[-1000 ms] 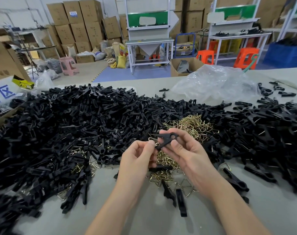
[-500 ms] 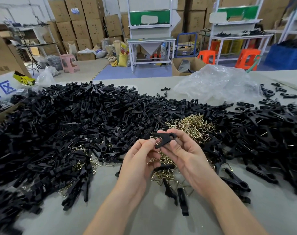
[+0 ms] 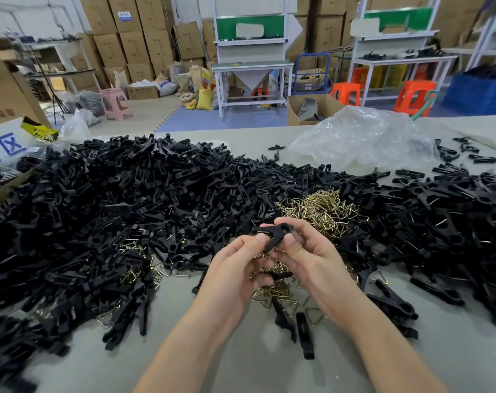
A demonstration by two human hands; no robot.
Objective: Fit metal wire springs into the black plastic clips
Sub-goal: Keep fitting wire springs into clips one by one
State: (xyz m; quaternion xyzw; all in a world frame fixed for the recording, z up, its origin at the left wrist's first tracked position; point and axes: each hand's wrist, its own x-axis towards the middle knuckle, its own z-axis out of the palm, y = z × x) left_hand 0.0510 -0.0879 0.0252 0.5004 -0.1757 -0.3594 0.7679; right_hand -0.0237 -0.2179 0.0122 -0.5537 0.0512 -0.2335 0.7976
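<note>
Far left: I see a brown cardboard box [image 3: 3, 89] at the edge of the grey table [image 3: 241, 364].
Left heap: a wide pile of loose black plastic clip pieces [image 3: 113, 211] covers the table's left half, with a few wire springs showing among them.
Left hand: the left hand [image 3: 235, 268] is raised over the table near the middle. Its grip is closed, thumb and forefinger pinching the left end of the held clip. I cannot tell whether a spring sits between those fingertips.
Held clip: the single black plastic clip with a round hole [image 3: 275, 234] hangs in the air between both hands, above the springs.
Right hand: the right hand [image 3: 312, 256] has its grip clamped on the clip's right end, fingers curled round it.
Springs: a heap of brass-coloured metal wire springs [image 3: 323, 208] lies on the table behind and beneath the hands, between the two black heaps.
Right heap: a pile of black clips with wire glinting in them [image 3: 453, 217].
Far side, right: a crumpled clear plastic bag [image 3: 363, 137] lies on the table.
</note>
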